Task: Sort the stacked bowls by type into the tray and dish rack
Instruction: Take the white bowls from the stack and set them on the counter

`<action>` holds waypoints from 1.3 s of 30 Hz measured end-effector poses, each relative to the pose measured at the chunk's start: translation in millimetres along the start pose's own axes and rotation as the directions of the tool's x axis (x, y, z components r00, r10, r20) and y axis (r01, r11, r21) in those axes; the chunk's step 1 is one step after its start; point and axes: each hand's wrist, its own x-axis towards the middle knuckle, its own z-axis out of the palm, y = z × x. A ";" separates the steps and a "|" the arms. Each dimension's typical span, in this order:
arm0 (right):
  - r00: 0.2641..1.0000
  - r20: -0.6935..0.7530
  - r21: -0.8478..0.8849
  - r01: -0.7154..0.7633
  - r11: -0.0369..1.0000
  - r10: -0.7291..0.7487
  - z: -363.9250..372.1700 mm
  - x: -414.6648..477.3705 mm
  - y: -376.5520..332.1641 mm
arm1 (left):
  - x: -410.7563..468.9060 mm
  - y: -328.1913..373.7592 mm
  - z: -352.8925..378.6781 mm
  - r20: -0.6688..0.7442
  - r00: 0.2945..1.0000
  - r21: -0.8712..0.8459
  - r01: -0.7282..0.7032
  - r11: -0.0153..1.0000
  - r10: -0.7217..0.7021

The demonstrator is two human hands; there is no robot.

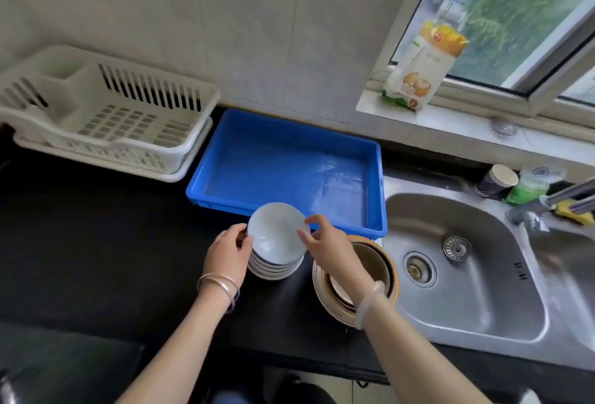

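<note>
Gleaming black, the counter (96,242) carries a slatted white dish rack (106,113), blue plastic tray (289,158) and steel sink (467,274); left hand (227,254) and right hand (328,247) pinch the top white bowl (277,233) above its stack (273,270).

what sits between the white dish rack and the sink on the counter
In the head view, the blue tray lies between the dish rack and the sink. The tray holds nothing.

Pale tiled wall (225,17) behind a black counter (80,242) — daylit window (515,17) at right.
</note>
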 end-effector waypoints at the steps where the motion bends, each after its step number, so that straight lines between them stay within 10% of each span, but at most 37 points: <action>1: 0.998 -0.063 -0.021 -0.011 1.000 0.009 3.6 1.8 -3.1 | 2.8 0.5 -0.9 0.025 1.000 0.004 0.002 1.000 -0.002; 17: 0.958 -0.287 -0.303 -0.066 0.951 -0.024 4.3 16.6 -24.3 | 23.9 -10.4 -7.2 0.203 0.979 -0.210 0.078 0.975 -0.034; 39: 0.972 -0.224 0.015 0.079 0.997 -0.074 -63.9 14.0 7.2 | 17.2 26.8 17.9 -0.110 0.993 0.335 0.002 0.942 0.038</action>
